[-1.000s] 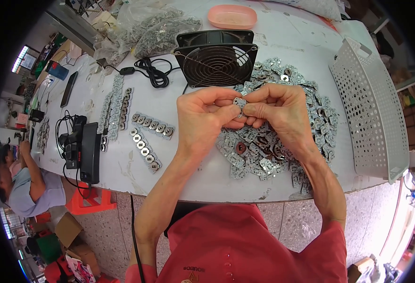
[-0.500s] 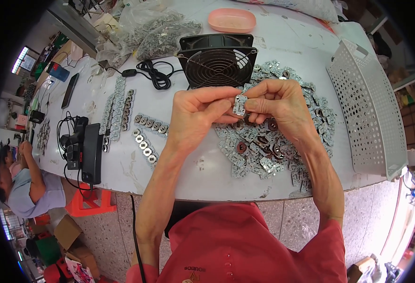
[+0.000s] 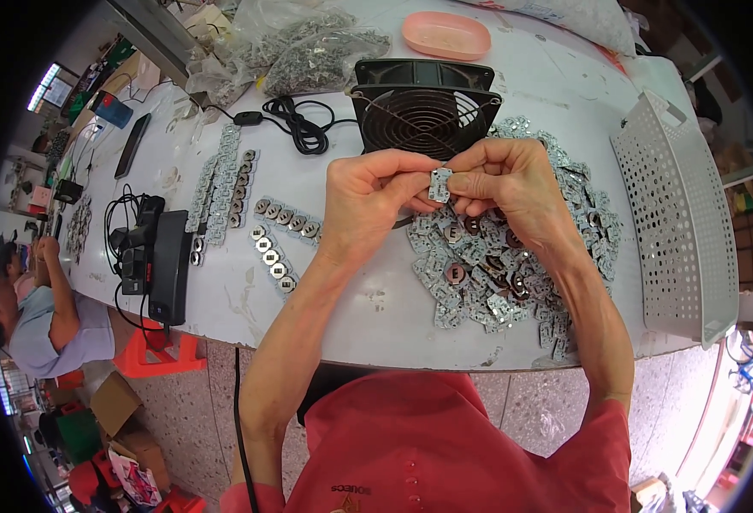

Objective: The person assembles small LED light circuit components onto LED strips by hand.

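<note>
In the head view, the left hand (image 3: pixel 368 201) and the right hand (image 3: pixel 509 184) are meeting above the tabletop (image 3: pixel 376 333), each pinching one side of a small silvery plate (image 3: pixel 439 185) between thumb and fingers. The plate is hanging upright between the fingertips, over the left margin of a pile of loose metal parts (image 3: pixel 492 308). That pile is spreading from the fan toward the near edge, left of the right edge. A black fan (image 3: pixel 423 120) is standing behind the hands, toward the far edge. Along the right edge a white perforated basket (image 3: pixel 684 239) is standing. A pink tray (image 3: pixel 446 38) is resting near the far edge, right of filled plastic bags (image 3: pixel 325 64). Left of the hands, strips of joined parts (image 3: pixel 222 184) are lying flat, and a black power strip (image 3: pixel 169 265) is sitting by the near edge.
</note>
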Tool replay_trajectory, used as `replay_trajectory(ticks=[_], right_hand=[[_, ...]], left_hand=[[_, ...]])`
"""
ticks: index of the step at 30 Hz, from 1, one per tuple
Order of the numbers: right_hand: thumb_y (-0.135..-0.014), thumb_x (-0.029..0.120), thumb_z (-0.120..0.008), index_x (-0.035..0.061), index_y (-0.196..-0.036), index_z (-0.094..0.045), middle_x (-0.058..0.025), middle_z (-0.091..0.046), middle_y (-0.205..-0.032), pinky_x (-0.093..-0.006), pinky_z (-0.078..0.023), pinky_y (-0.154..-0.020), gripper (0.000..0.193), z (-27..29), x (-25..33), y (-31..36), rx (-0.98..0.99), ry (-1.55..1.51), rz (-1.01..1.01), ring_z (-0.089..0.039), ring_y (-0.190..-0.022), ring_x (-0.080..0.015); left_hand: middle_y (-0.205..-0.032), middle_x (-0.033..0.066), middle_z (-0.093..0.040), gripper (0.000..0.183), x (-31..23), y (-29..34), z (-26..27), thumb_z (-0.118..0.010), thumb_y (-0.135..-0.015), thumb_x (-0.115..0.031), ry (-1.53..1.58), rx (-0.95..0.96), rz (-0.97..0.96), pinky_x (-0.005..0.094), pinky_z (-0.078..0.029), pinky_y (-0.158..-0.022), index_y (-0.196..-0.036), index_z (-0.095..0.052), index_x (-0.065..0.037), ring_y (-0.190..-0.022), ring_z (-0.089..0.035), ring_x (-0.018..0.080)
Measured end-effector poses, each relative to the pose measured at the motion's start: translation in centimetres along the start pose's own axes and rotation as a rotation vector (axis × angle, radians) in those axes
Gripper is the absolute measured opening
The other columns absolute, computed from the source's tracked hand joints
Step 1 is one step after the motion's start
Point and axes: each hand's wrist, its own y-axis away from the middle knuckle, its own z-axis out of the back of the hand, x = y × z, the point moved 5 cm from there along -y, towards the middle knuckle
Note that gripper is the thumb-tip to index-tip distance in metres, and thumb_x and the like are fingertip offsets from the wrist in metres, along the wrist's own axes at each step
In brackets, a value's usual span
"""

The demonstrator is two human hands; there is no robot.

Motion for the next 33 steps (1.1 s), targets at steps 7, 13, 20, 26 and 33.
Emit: replay_trajectory(ticks=[7, 13, 20, 26, 33], right_hand=[[-0.072, -0.002, -0.064, -0.0064, -0.083, -0.064, -0.0091, -0.063, -0.069, -0.0194, -0.048, -0.049, 0.012, 0.0, 0.0, -0.1, -0.028, 0.049, -0.022, -0.057, -0.053, -0.0094], [-0.073, -0.002, -0.063, -0.0062, -0.083, -0.064, -0.0089, -0.063, -0.069, -0.0192, -0.048, -0.049, 0.011, 0.0, -0.1, -0.1, -0.042, 0.050, -0.011, -0.057, -0.053, -0.0089], [-0.074, -0.002, -0.063, -0.0058, -0.085, -0.064, -0.0088, -0.063, -0.069, -0.0192, -0.048, -0.051, 0.011, 0.0, -0.2, 0.3, -0.090, 0.025, 0.031, -0.058, -0.054, -0.0089], [-0.077, 0.001, -0.064, -0.0032, -0.087, -0.063, -0.0070, -0.064, -0.071, -0.0178, -0.049, -0.052, 0.010, -0.1, -0.4, 0.5, -0.080, 0.014, 0.039, -0.058, -0.055, -0.0081], [-0.078, 0.002, -0.065, -0.0035, -0.089, -0.063, -0.0070, -0.064, -0.072, -0.0180, -0.049, -0.053, 0.012, 0.0, -0.5, 1.0, -0.086, -0.003, 0.049, -0.059, -0.056, -0.0083]], left_hand=[[-0.080, 0.0124, -0.065, 0.014, 0.6, -0.2, 0.0, -0.057, -0.080, 0.006, 0.012, -0.021, 0.021, 0.0250, -0.056, -0.059, -0.092, -0.064, 0.006, -0.065, -0.064, 0.0155], [-0.075, 0.0089, -0.064, 0.014, 0.5, -0.2, -0.1, -0.056, -0.080, 0.005, 0.020, -0.036, 0.003, 0.0236, -0.054, -0.057, -0.091, -0.064, 0.005, -0.064, -0.062, 0.0118], [-0.080, 0.0119, -0.065, 0.015, 0.3, -0.4, -0.2, -0.057, -0.080, 0.006, 0.009, -0.035, 0.010, 0.0247, -0.056, -0.058, -0.094, -0.063, 0.006, -0.065, -0.064, 0.0153], [-0.080, 0.0114, -0.065, 0.015, 0.3, -0.3, -0.2, -0.058, -0.080, 0.005, 0.044, -0.042, 0.026, 0.0244, -0.055, -0.059, -0.094, -0.063, 0.006, -0.066, -0.063, 0.0146], [-0.077, 0.0078, -0.064, 0.011, -0.2, 0.0, -0.3, -0.059, -0.080, 0.004, -0.002, -0.059, -0.028, 0.0214, -0.053, -0.059, -0.089, -0.064, 0.005, -0.064, -0.061, 0.0110]])
